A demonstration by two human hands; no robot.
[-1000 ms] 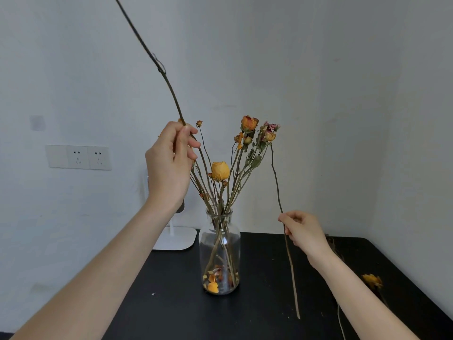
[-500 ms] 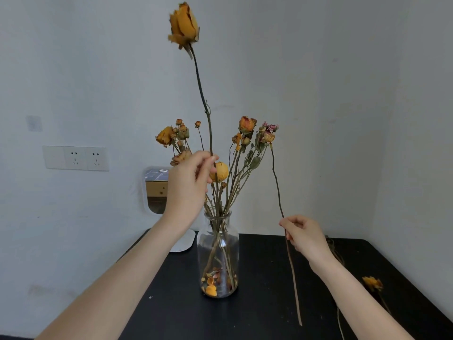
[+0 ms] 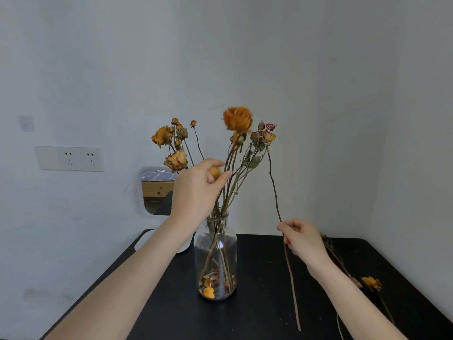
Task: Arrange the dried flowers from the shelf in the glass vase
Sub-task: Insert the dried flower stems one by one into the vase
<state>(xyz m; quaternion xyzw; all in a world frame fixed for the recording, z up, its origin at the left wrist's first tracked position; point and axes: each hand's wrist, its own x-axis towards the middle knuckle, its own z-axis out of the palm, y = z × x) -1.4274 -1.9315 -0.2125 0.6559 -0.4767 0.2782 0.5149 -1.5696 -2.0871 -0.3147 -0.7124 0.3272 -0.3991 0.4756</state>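
Head view: grey walls meet in a corner behind a black table (image 3: pixel 269 278), and the glass vase (image 3: pixel 215 256) stands at its middle, already holding several dried flowers (image 3: pixel 176 153). The left hand (image 3: pixel 196 190) pinches an orange rose stem (image 3: pixel 237 119) above the neck; lowering it in looks like the step underway. The right hand (image 3: pixel 302 238) pinches a long stem (image 3: pixel 274 182), likely next. More stems (image 3: pixel 371 283) lie at right.

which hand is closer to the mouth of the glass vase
Left. The left hand hovers just above the glass vase mouth among the stems; the right hand is off to its right, pinching a loose stem.
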